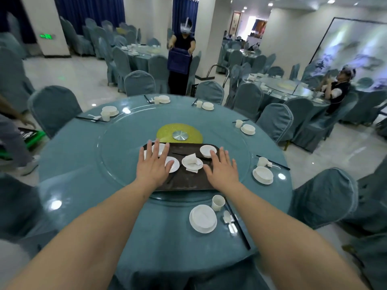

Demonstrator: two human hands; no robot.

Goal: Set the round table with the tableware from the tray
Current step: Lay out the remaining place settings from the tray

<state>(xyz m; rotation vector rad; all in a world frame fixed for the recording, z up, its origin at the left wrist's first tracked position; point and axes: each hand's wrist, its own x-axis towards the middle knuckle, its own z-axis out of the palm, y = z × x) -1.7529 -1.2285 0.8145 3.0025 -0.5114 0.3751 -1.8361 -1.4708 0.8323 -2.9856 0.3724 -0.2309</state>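
A dark tray (184, 181) lies on the glass turntable (117, 155) of the round table (83, 130). On the tray are a small plate (175, 164), a bowl (208, 150), a plate holding a tipped cup and spoon (192, 161), and chopsticks. My left hand (152, 162) is spread flat over the tray's left side, partly hiding a bowl (160, 147). My right hand (223, 167) is spread flat over the tray's right side, fingertips by the bowl. Neither hand holds anything.
Several place settings ring the table; the nearest has a plate with bowl (203, 218), a cup (217, 203), a spoon and chopsticks (237, 223). Covered chairs (322, 195) surround the table. A person carrying a blue crate (179, 60) stands beyond the far edge.
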